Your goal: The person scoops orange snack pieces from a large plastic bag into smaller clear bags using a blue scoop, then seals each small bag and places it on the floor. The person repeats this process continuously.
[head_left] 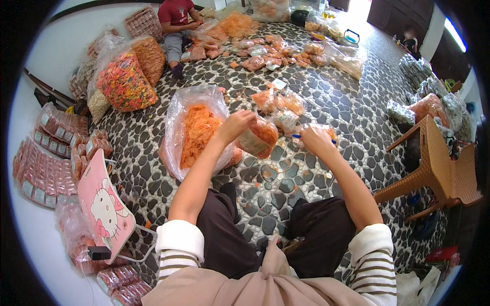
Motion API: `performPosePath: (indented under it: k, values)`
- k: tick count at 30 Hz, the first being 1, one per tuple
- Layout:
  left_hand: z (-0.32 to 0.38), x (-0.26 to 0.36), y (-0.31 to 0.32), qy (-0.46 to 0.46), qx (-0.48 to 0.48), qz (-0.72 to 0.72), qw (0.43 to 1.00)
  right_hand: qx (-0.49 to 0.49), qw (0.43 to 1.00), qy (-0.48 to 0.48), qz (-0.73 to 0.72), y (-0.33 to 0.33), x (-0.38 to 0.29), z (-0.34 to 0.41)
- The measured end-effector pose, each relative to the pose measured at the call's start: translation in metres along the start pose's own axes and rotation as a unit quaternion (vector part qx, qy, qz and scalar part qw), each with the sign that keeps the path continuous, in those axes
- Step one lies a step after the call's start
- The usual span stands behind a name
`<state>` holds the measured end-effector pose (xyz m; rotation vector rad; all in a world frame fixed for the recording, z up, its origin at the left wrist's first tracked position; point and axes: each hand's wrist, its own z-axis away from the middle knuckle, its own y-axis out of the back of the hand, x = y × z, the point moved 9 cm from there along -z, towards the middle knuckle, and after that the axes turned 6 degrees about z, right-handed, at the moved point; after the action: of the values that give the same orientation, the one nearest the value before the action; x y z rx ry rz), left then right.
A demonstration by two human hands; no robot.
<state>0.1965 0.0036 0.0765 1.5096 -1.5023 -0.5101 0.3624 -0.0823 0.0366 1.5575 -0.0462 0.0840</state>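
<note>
My left hand grips the top edge of a clear plastic bag of orange chips, which bears a printed label and hangs just above the floor. My right hand is closed around a slim blue object, perhaps a pen; its exact kind is hard to tell. Beneath and behind the right hand lies another clear bag with orange pieces. Left of my hands stands a large open plastic sack of orange chips. Beyond them, several small filled bags rest on the floor near a white slip.
A pink folding table and stacked packets are at the left. Large snack sacks stand behind. A person sits at the far left among orange bags. A brown plastic chair is at the right.
</note>
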Motion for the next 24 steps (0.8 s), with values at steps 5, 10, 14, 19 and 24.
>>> performPosePath:
  k: [5,10,14,19,24]
  values:
    - [0.004,-0.008,0.024,0.064,0.070,0.064,0.993,-0.016,0.991,-0.091,-0.098,-0.017,0.032,0.006]
    - [-0.007,0.007,0.005,0.013,0.043,0.068,0.997,0.072,0.890,-0.179,-0.413,-0.010,0.032,-0.014]
    - [-0.014,0.016,-0.009,-0.009,0.023,0.082,0.996,0.124,0.850,-0.177,-0.481,-0.013,0.011,-0.035]
    - [-0.016,0.016,-0.016,0.003,0.007,0.110,0.994,0.102,0.911,-0.166,-0.365,-0.021,-0.001,-0.042]
    - [-0.016,0.019,-0.027,0.019,0.006,0.087,0.996,0.169,0.900,-0.163,-0.367,0.002,-0.010,-0.039]
